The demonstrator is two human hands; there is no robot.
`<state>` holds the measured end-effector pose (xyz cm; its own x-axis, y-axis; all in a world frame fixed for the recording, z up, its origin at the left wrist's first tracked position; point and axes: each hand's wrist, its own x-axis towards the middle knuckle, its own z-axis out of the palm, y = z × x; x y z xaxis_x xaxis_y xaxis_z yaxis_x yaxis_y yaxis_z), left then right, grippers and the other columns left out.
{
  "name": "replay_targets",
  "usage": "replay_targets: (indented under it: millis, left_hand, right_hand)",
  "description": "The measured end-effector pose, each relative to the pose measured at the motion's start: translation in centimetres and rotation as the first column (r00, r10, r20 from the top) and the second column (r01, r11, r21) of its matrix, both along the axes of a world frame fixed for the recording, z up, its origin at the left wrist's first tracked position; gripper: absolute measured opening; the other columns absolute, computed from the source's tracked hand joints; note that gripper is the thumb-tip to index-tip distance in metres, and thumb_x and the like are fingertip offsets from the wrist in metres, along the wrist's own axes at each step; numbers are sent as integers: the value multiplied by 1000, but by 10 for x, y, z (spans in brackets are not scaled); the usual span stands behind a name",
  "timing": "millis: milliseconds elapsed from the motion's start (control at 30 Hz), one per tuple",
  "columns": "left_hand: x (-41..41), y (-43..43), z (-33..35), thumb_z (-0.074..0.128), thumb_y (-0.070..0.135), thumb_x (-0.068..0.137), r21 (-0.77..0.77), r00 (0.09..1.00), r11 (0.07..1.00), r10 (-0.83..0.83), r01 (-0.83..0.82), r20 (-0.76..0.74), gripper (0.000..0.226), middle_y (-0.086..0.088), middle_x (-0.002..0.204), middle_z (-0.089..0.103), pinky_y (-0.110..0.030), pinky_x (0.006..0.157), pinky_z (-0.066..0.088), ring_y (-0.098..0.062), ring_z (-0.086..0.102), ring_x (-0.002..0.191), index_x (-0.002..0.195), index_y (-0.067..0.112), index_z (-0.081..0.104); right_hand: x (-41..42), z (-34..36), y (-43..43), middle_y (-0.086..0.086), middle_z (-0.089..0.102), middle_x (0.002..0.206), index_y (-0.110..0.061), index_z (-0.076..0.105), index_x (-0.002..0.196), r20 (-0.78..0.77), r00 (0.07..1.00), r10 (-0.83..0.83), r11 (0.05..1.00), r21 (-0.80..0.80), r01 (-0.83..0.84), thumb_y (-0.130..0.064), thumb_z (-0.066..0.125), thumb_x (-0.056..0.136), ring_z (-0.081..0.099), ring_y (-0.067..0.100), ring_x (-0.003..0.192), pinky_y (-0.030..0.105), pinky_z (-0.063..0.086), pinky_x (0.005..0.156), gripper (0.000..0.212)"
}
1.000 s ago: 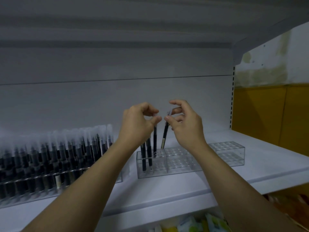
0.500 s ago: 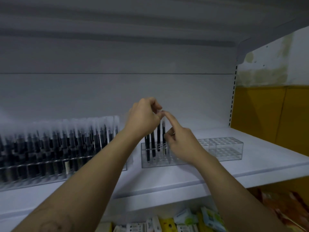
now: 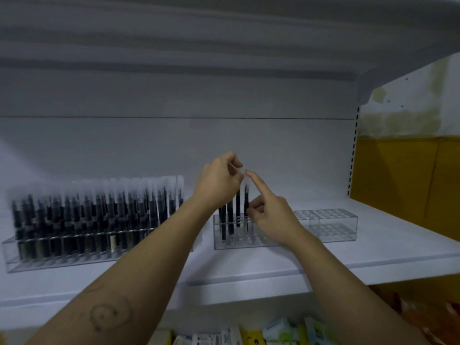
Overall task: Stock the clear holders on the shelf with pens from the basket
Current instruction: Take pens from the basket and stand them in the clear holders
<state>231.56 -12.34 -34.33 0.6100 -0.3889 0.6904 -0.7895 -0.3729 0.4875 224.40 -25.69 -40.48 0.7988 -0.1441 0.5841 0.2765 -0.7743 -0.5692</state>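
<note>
Head view. White shelf point(image 3: 373, 252) runs the full width, its front lip crossing below both forearms. The full holder point(image 3: 74, 260) sits at the left, packed with dark pens under frosted caps, blurred, its front wall close to the shelf lip. A narrow gap separates it from the clear holder point(image 3: 328, 230), and the left forearm crosses that gap. The clear holder carries four pens point(image 3: 230, 220), all upright in its left end; the grid to the right of them stands open as far as the holder's right wall. Bare shelf continues past that wall to the perforated upright point(image 3: 353, 150) and the yellow panel point(image 3: 398, 175). The left hand point(image 3: 219, 180) is above the four pens, fingers curled, thumb and fingertips pinching the frosted cap of the third pen point(image 3: 238, 205). The right hand point(image 3: 271, 215) is in front of the holder's middle, index finger straight and tipped up to the cap of the rightmost pen point(image 3: 246, 200), the other fingers curled beside its barrel; cannot tell whether they grip it. The two hands nearly meet at the cap tops. The upper shelf point(image 3: 224, 33) hangs well above the hands, with the plain back wall between. Packets point(image 3: 281, 332) show at the bottom edge, below the shelf.
</note>
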Motion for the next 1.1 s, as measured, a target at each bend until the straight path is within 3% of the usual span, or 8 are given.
replay_targets:
  millis: [267,433,600,700,767,933,1000,1100]
  left_hand:
    - [-8,-2,4,63,22,91,35,997,996,77,-77,-15,10,1,90,66,-31,62,57,-14,65,66,95,23,53]
    - [-11,2,2,63,21,90,137,997,987,80,-78,-14,7,0,95,65,-35,76,54,-17,64,87,93,21,56]
    - [-13,2,-5,63,20,91,153,991,980,128,-131,25,13,2,112,63,-26,82,40,-16,57,107,103,19,59]
    - [-17,6,-6,62,24,91,190,986,968,156,-165,64,25,2,126,59,-26,92,39,-17,52,118,116,23,60]
    - [-24,13,-9,61,28,92,213,976,956,181,-203,119,36,1,134,54,-33,101,37,-19,47,125,127,26,56]
    - [-53,34,-27,62,33,90,165,956,957,203,-239,210,52,2,142,47,-33,107,33,-19,42,130,139,24,47]
    - [-69,40,-41,63,33,90,150,954,961,194,-232,230,52,4,146,43,-32,108,30,-19,39,132,139,24,47]
    - [-90,48,-69,62,33,90,122,938,967,180,-224,295,55,4,152,34,-36,112,27,-19,30,140,141,24,44]
  right_hand:
    - [8,-7,5,0,62,69,-61,1,140,42,995,-91,994,-52,93,-11,52,92,60,21,61,43,56,61,85]
    - [6,-7,2,4,63,69,-63,0,138,37,998,-41,998,-42,43,-11,49,92,60,24,61,46,56,63,85]
    - [4,-6,0,4,65,74,-62,-6,139,-11,1000,-7,999,-51,7,-12,51,93,62,24,64,46,57,66,88]
    - [3,-5,-2,5,65,111,-60,-17,139,-49,999,13,1000,11,-12,-18,60,92,64,20,91,38,56,82,99]
    - [-1,-6,-3,4,49,140,-57,-23,139,-42,999,21,997,71,-18,-23,64,90,55,21,118,32,46,94,105]
    - [-28,-19,3,-2,34,151,-43,-1,150,50,998,-28,995,102,23,-26,64,91,37,16,135,27,34,101,90]
    - [-46,-25,11,-5,34,150,-40,11,151,90,994,-58,996,71,52,-27,63,91,35,14,136,32,35,109,80]
    - [-76,-37,27,-7,42,142,-33,30,146,175,979,-103,994,53,95,-27,64,90,40,13,131,37,39,108,66]
